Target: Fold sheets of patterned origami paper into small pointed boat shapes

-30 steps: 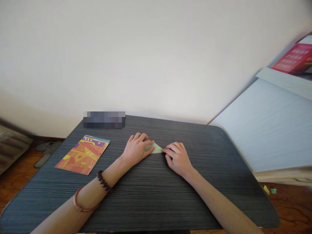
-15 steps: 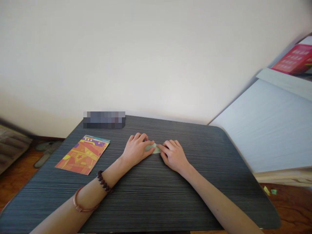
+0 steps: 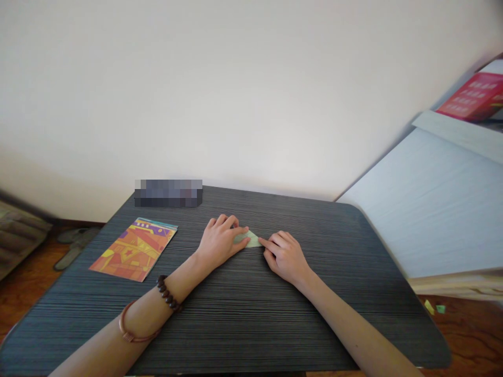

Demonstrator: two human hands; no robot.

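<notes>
Paper (image 3: 253, 240): one, mid-surface (image 3: 251, 324), between its left and right edges.
My left hand (image 3: 220, 238): half-open, thumb and finger pinning the paper.
My right hand (image 3: 286, 255): loosely curled, one fingertip at the paper's right corner.
Booklet (image 3: 133, 251): one, near the left edge.

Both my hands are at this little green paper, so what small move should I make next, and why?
With your right hand, perhaps press the pale green paper lightly from its tip inward, since that index fingertip is at the pointed right end, while your left hand is at the other side.
</notes>
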